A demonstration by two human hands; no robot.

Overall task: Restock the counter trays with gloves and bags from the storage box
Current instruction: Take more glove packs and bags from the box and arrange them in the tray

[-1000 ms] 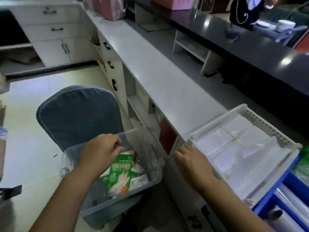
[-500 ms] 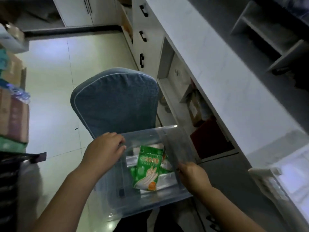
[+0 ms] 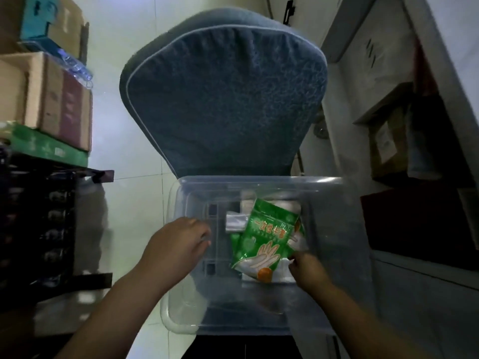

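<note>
In the lower middle of the frame a clear storage box (image 3: pixel 324 185) sat on a blue chair (image 3: pixel 223 99), with a green glove packet (image 3: pixel 261 242) lying right of its centre. The left hand (image 3: pixel 176 247) gripped the box's left rim with curled fingers, while the right hand (image 3: pixel 308 268), lower right, pinched the packet's bottom right corner.

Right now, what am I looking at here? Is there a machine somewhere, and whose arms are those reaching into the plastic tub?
No machine: a person wears a camera on the head, looking down at their own bare arms. The clear storage box rests on a blue padded chair. Inside lie a green packet of gloves and some clear plastic bags. The left hand rests at the box's left wall; whether it grips is unclear. The right hand touches the packet's lower corner, seemingly pinching it. Cardboard boxes are stacked at left.
</note>
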